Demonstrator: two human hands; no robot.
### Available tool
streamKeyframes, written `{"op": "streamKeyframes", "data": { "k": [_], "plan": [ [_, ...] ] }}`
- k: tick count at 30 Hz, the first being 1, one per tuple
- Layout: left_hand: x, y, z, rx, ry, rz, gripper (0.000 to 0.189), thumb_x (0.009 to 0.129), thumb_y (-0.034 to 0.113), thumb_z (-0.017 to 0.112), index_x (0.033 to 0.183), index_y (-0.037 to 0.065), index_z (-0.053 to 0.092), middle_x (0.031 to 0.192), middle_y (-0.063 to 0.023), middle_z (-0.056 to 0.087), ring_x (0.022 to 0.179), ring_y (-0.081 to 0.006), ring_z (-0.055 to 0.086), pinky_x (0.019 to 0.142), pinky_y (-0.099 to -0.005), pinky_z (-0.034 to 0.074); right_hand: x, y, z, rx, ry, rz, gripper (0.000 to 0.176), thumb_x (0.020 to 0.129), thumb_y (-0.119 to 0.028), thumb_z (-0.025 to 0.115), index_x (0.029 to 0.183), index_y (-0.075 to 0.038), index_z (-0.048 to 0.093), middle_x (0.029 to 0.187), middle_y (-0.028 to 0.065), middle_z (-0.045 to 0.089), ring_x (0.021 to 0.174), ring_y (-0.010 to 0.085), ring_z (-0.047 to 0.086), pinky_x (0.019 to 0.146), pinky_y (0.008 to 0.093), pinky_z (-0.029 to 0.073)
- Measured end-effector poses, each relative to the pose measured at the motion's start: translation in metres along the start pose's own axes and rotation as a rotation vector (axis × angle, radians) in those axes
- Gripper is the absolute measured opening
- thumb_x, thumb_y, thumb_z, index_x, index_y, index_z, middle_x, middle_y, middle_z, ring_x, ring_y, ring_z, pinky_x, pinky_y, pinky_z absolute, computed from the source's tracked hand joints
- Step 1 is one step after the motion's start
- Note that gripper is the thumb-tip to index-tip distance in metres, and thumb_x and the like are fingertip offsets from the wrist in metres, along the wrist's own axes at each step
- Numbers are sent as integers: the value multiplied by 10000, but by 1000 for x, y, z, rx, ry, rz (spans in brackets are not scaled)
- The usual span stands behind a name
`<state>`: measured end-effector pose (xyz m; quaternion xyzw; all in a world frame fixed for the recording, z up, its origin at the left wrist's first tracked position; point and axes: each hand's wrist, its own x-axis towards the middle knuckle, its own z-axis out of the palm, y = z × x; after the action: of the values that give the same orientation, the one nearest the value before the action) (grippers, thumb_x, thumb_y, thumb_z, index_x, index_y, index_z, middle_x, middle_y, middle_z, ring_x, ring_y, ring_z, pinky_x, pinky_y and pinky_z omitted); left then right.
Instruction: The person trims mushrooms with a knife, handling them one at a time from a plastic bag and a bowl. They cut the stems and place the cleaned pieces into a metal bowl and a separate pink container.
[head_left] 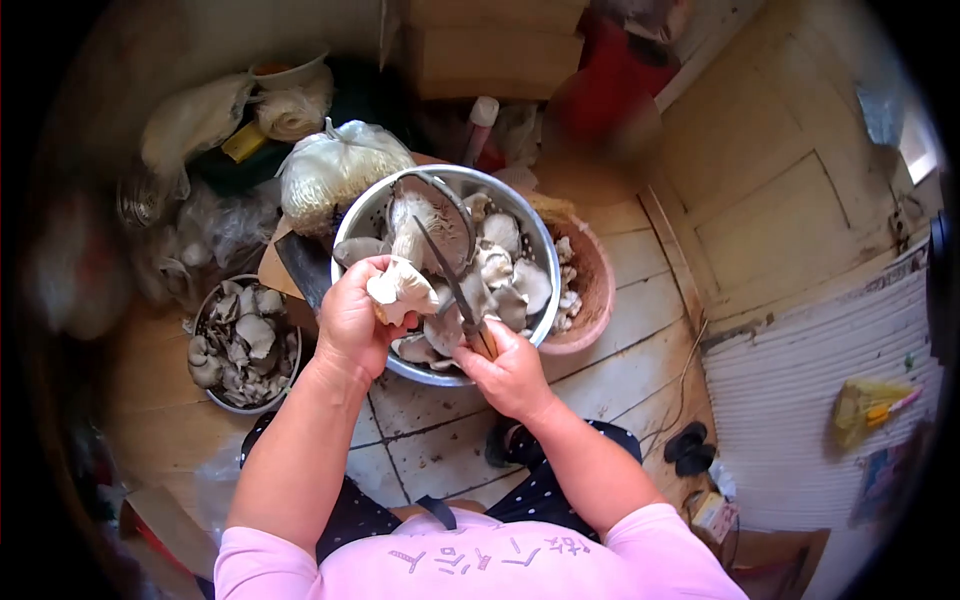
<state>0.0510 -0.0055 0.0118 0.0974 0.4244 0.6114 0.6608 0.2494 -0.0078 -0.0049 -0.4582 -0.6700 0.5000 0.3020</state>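
My left hand [352, 318] is closed around a pale mushroom piece [402, 291] above the near left rim of a metal colander [547, 235]. In my right hand [507, 372] is the wooden handle of a knife [450, 275], its dark curved blade pointing up and left over the colander. Grey mushrooms [532, 284] fill the colander, with one large cap [437, 222] turned gills up at its far left. The blade passes in front of that cap, just right of the held piece.
A pink basin [600, 290] with mushroom bits stands right of the colander. A smaller bowl of mushrooms [255, 335] is on the floor at left. Behind sits a full plastic bag [343, 170]. Dark slippers [689, 450] lie at right.
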Motion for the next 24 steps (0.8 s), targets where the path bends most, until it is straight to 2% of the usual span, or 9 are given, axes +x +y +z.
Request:
{"op": "streamKeyframes", "data": {
  "k": [2,5,10,12,13,14,17,20,24],
  "plan": [
    [0,4,-1,-32,2,18,259,931,308,427,978,117,595,867,-58,670,744,-189,631,558,-312,479,-3,5,2,87,-10,30,106,872,-119,655,897,-52,576,733,-31,558,628,49,481,566,220,408],
    [-3,9,-1,-128,31,18,256,927,311,412,963,144,602,875,-40,663,768,-177,621,573,-299,473,-10,-2,3,115,-23,77,165,855,-143,658,932,-13,593,744,31,610,676,82,517,631,270,451],
    [-2,8,-9,-156,26,6,257,909,331,437,932,141,608,863,-29,652,753,-185,615,561,-310,474,-26,-20,15,89,-109,38,119,844,-96,662,914,-36,586,703,-13,566,638,61,494,603,246,437],
    [-5,5,-1,-198,60,24,249,902,324,454,917,136,617,810,-43,654,718,-197,619,535,-328,464,-34,-28,19,127,-318,-95,99,833,-36,657,879,-51,570,654,-53,515,558,27,450,511,204,362],
    [-10,6,4,-213,35,18,251,899,316,461,923,126,622,814,-44,656,724,-198,621,561,-329,476,-39,-32,22,165,-425,-30,120,798,-17,668,880,-42,583,654,-37,527,571,41,460,526,212,376],
    [-13,6,6,-227,11,15,252,897,308,468,929,116,628,818,-45,658,730,-198,623,588,-330,489,-39,-34,28,67,-456,-235,141,774,-13,676,887,-31,594,665,-10,553,579,66,501,550,226,416],
    [0,-9,4,-281,-40,-9,274,895,281,474,959,72,640,841,-51,660,745,-187,623,689,-321,499,-48,-36,44,146,-610,-271,155,762,-12,668,905,-29,611,736,37,616,610,125,585,588,253,470],
    [9,-23,1,-292,-150,-49,263,907,268,442,955,89,629,869,-45,660,773,-180,621,672,-332,487,-52,-45,55,134,-731,-244,161,766,-28,677,912,-36,609,769,47,635,653,146,614,617,252,483],
    [-6,-17,16,-172,-51,-56,260,911,270,427,1017,110,602,938,-42,660,830,-169,621,651,-327,480,-59,-42,75,168,-775,-197,175,776,-38,677,939,-37,613,784,53,641,674,162,627,637,256,490]
  ]
}}
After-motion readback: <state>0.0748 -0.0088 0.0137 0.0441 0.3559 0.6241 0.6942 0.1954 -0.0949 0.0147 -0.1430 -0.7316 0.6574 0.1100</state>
